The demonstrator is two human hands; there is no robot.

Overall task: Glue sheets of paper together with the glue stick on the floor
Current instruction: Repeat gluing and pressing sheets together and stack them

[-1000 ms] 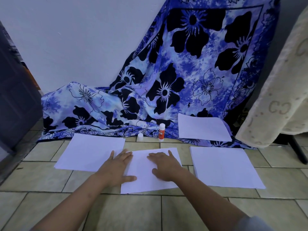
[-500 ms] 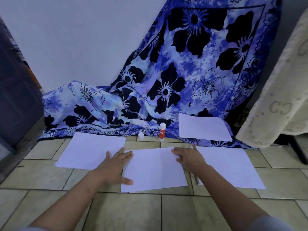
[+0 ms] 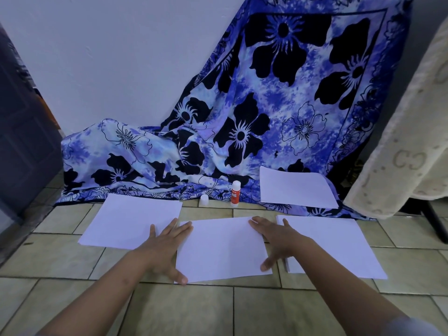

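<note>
step: flattening centre sheet [image 3: 223, 248] on floor [image 3: 242, 311], prob. to set bond | left grip [image 3: 167, 246]: fingers apart, flat on sheet's left edge, clamps nothing | right grip [image 3: 278, 241]: same, flat on right edge | glue stick [image 3: 235, 193]: upright at floor's far edge by cloth [image 3: 242, 117], cap [image 3: 204, 200] near, out of hands' way

Both hands flat on centre sheet [image 3: 223, 248], tiled floor [image 3: 218, 309] beneath. Left hand [image 3: 164, 248] along left edge, thumb at near corner. Right hand [image 3: 278, 238] along right edge, fingers spread. Left sheet [image 3: 131, 221] and right sheet [image 3: 339, 246] flank it. Glue stick [image 3: 235, 193] upright at edge of floral cloth [image 3: 266, 117], white cap [image 3: 204, 200] near it. Fourth sheet [image 3: 295, 190] lies on cloth.
</note>
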